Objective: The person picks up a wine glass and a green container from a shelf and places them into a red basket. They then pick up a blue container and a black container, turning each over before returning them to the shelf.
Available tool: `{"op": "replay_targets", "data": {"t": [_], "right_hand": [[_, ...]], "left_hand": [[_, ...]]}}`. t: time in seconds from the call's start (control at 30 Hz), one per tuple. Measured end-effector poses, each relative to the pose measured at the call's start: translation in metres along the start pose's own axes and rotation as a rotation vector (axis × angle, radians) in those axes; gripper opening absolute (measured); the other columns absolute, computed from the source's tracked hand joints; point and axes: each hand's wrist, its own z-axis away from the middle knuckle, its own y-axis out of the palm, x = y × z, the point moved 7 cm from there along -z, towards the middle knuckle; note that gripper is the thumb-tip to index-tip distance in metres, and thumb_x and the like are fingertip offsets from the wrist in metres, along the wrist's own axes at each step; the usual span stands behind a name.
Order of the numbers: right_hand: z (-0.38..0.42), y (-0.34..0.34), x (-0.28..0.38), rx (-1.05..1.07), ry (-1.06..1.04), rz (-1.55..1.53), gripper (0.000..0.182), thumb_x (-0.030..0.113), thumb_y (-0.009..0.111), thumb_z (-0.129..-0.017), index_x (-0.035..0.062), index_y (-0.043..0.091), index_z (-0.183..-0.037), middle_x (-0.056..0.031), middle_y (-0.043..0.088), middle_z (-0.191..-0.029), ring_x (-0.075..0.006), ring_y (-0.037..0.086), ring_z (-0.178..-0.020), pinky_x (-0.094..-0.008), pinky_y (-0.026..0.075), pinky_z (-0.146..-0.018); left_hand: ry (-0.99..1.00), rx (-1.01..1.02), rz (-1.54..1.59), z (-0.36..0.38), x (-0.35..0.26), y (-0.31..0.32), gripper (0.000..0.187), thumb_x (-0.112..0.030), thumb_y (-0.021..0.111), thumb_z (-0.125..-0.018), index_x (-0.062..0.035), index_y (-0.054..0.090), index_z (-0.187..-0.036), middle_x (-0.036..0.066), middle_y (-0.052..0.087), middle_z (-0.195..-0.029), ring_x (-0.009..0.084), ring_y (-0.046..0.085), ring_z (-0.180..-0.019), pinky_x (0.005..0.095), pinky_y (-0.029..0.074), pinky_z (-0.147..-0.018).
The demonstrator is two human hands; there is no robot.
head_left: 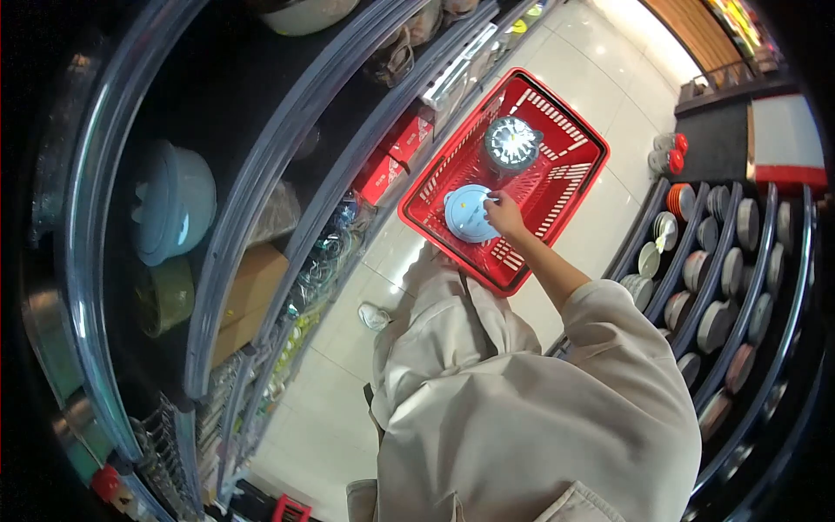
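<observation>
My right hand (504, 214) reaches down into a red shopping basket (560, 106), its fingers closed at the right edge of a light blue lidded pot (466, 215). The pot sits in the near part of the basket, lid facing up. Beyond it in the basket is a round, shiny glass-like item (511, 143) with a bright starburst reflection on top. My left hand is out of view.
Shelving on the left holds a larger light blue lidded pot (178, 204), a cardboard box (248, 296) and wrapped glassware (326, 261). Racks of plates and bowls (718, 324) stand on the right. Pale floor tiles (600, 50) surround the basket.
</observation>
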Motion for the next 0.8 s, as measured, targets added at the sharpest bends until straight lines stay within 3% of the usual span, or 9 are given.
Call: {"op": "replay_targets", "data": {"t": [0.07,0.17,0.27,0.33,0.43,0.57,0.63,0.73,0.8], "right_hand": [[-0.030,-0.002,-0.015,0.007,0.078,0.063,0.035,0.022,0.054,-0.087,-0.0013,0.054,-0.114,-0.0109,0.062,-0.090,-0.0180,0.063,-0.069,-0.0299,0.051,-0.058],[-0.054,-0.003,-0.037,-0.024,0.356,-0.177,0.033,0.024,0.052,-0.088,0.0019,0.052,-0.113,-0.0098,0.059,-0.087,-0.0235,0.062,-0.068,-0.0345,0.053,-0.060],[-0.074,-0.001,-0.037,-0.087,0.352,-0.210,0.033,0.025,0.052,-0.088,0.0034,0.049,-0.112,-0.0109,0.058,-0.086,-0.0247,0.062,-0.068,-0.0362,0.053,-0.060],[-0.087,-0.004,-0.041,-0.116,0.323,-0.195,0.030,0.025,0.052,-0.087,-0.0007,0.053,-0.103,-0.0105,0.056,-0.078,-0.0247,0.061,-0.065,-0.0366,0.053,-0.058],[-0.114,-0.013,-0.054,-0.170,0.270,0.046,0.032,0.024,0.052,-0.087,-0.0046,0.057,-0.075,-0.0098,0.058,-0.065,-0.0233,0.060,-0.054,-0.0338,0.050,-0.049],[-0.126,-0.016,-0.069,-0.191,0.221,0.061,0.033,0.024,0.051,-0.087,-0.0038,0.058,-0.071,-0.0114,0.060,-0.068,-0.0213,0.061,-0.053,-0.0322,0.049,-0.047],[-0.128,-0.017,-0.064,-0.188,0.056,0.260,0.046,0.031,0.045,-0.086,-0.0084,0.066,-0.076,-0.0247,0.064,-0.071,-0.0381,0.065,-0.077,-0.0446,0.050,-0.075],[-0.096,-0.033,-0.023,-0.391,-0.001,0.446,0.046,0.031,0.042,-0.087,-0.0077,0.067,-0.083,-0.0275,0.064,-0.085,-0.0413,0.062,-0.090,-0.0471,0.047,-0.083],[-0.088,-0.036,-0.011,-0.368,0.010,0.350,0.044,0.030,0.042,-0.086,-0.0071,0.066,-0.088,-0.0283,0.063,-0.091,-0.0417,0.061,-0.092,-0.0478,0.046,-0.083]], "left_hand": [[-0.042,-0.034,0.005,0.026,0.002,0.009,0.028,-0.025,0.056,-0.087,0.0018,0.058,-0.077,0.008,0.056,-0.060,0.0190,0.053,-0.054,0.0343,0.040,-0.051],[-0.091,-0.090,0.016,0.058,0.009,0.023,0.029,-0.024,0.056,-0.087,0.0019,0.058,-0.076,0.008,0.056,-0.060,0.0190,0.053,-0.054,0.0344,0.040,-0.051],[-0.118,-0.140,0.021,0.077,0.013,0.034,0.029,-0.024,0.056,-0.087,0.0021,0.058,-0.076,0.008,0.056,-0.060,0.0191,0.053,-0.054,0.0345,0.041,-0.051],[-0.131,-0.166,0.026,0.086,0.012,0.043,0.029,-0.024,0.056,-0.087,0.0021,0.058,-0.076,0.008,0.056,-0.060,0.0191,0.053,-0.054,0.0346,0.041,-0.051],[-0.152,-0.194,0.031,0.105,0.016,0.057,0.029,-0.024,0.056,-0.087,0.0022,0.058,-0.076,0.009,0.056,-0.061,0.0191,0.053,-0.054,0.0346,0.041,-0.051],[-0.159,-0.234,0.032,0.124,0.011,0.066,0.029,-0.024,0.056,-0.087,0.0024,0.059,-0.075,0.009,0.056,-0.061,0.0191,0.053,-0.054,0.0348,0.041,-0.052],[-0.142,-0.259,0.024,0.121,0.004,0.062,0.029,-0.024,0.056,-0.087,0.0025,0.059,-0.075,0.009,0.056,-0.061,0.0192,0.053,-0.054,0.0348,0.041,-0.052],[-0.105,-0.285,-0.004,0.113,-0.003,0.047,0.029,-0.024,0.056,-0.087,0.0026,0.059,-0.075,0.010,0.057,-0.061,0.0192,0.053,-0.055,0.0349,0.041,-0.052],[-0.077,-0.297,-0.030,0.106,-0.005,0.033,0.029,-0.024,0.056,-0.087,0.0027,0.059,-0.075,0.010,0.057,-0.061,0.0192,0.053,-0.055,0.0350,0.041,-0.052]]}}
